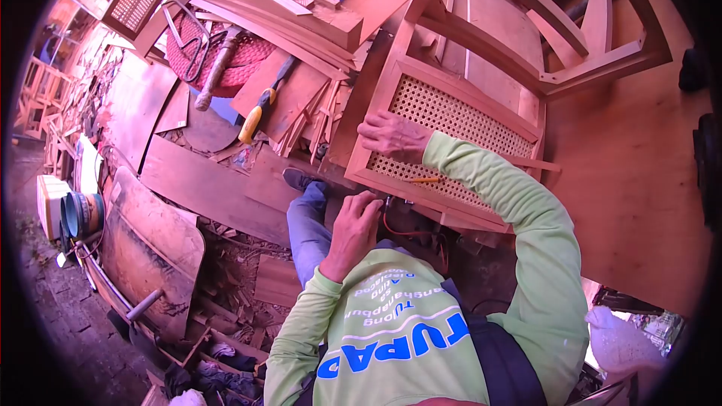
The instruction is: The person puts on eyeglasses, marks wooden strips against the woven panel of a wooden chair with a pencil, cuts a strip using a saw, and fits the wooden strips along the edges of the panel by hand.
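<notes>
A wooden chair point(451, 203) with a woven cane panel point(451, 116) lies in front of me. My right hand point(395, 137) rests across the left rail of the panel, its fingers bent over the rail's outer edge. My left hand point(356, 227) is just below the near left corner of the frame, fingers bent and pressed together. Whatever it pinches is hidden. Close to its fingertips is a small dark metal end point(388, 203), with a thin red cord point(406, 233) nearby. A yellow pencil-like stick point(423, 179) lies on the cane.
To the left are a yellow-handled chisel point(252, 122), a hammer point(218, 68) and a coping-type saw frame point(184, 37) on a red woven seat. Stacked wood strips point(278, 0) stand behind. A plywood sheet point(624, 180) extends right. Buckets point(83, 214) and scrap wood lie far left.
</notes>
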Available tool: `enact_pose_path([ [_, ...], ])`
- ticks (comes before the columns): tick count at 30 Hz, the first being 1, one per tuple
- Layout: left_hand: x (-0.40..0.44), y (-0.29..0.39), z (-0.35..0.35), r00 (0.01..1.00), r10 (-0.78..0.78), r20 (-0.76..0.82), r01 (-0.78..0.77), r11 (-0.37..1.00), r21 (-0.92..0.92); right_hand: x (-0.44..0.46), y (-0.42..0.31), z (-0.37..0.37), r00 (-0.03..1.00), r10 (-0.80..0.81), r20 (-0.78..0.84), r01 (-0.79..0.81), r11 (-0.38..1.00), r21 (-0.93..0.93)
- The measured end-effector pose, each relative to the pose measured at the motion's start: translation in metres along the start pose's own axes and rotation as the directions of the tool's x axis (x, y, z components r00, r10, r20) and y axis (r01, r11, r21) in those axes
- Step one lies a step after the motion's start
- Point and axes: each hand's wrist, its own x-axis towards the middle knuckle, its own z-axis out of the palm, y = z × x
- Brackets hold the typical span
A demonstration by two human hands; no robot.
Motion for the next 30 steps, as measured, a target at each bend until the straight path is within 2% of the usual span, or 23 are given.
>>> enact_pose_path([
  [3,-0.011,-0.009,-0.004,0.988,-0.083,-0.133,0.082,0.997,-0.013,-0.010,0.008,-0.002,0.991,0.132,-0.020,-0.131,0.990,0.059],
  [5,-0.007,-0.012,-0.017,0.966,-0.152,-0.208,0.162,0.986,0.036,-0.027,0.013,0.006,0.925,0.337,-0.174,-0.318,0.939,0.129],
  [7,-0.002,-0.027,-0.030,0.930,-0.311,-0.195,0.307,0.950,-0.049,-0.033,0.009,-0.020,0.775,0.560,-0.292,-0.547,0.826,0.134],
  [9,0.025,-0.037,-0.045,0.944,-0.265,-0.196,0.274,0.961,0.020,-0.056,0.020,-0.021,0.611,0.681,-0.403,-0.723,0.688,0.066],
  [12,0.069,-0.038,-0.058,0.969,-0.192,-0.157,0.208,0.974,0.092,-0.101,0.047,-0.023,0.457,0.693,-0.558,-0.856,0.512,-0.065],
  [15,0.115,-0.038,-0.048,0.985,-0.138,-0.099,0.151,0.980,0.130,-0.142,0.067,-0.011,0.404,0.736,-0.543,-0.879,0.477,-0.008],
  [16,0.129,-0.036,-0.038,0.992,-0.102,-0.076,0.114,0.978,0.175,-0.159,0.076,0.006,0.397,0.761,-0.513,-0.862,0.501,0.076],
  [19,0.158,-0.036,-0.002,0.997,-0.058,-0.058,0.073,0.947,0.313,-0.164,0.069,0.007,0.393,0.896,-0.207,-0.859,0.438,0.265],
  [20,0.165,-0.033,0.007,0.996,-0.064,-0.056,0.080,0.930,0.358,-0.165,0.069,0.005,0.366,0.914,-0.175,-0.851,0.405,0.336],
  [23,0.179,-0.034,0.028,0.995,-0.089,-0.042,0.098,0.872,0.480,-0.168,0.062,0.004,0.418,0.866,-0.276,-0.785,0.497,0.370],
  [24,0.183,-0.034,0.032,0.993,-0.112,-0.036,0.115,0.851,0.512,-0.171,0.061,0.007,0.431,0.854,-0.290,-0.804,0.510,0.306],
  [30,0.194,-0.035,0.041,0.971,-0.232,-0.051,0.221,0.809,0.544,-0.167,0.060,0.010,0.375,0.865,-0.333,-0.791,0.486,0.371],
])
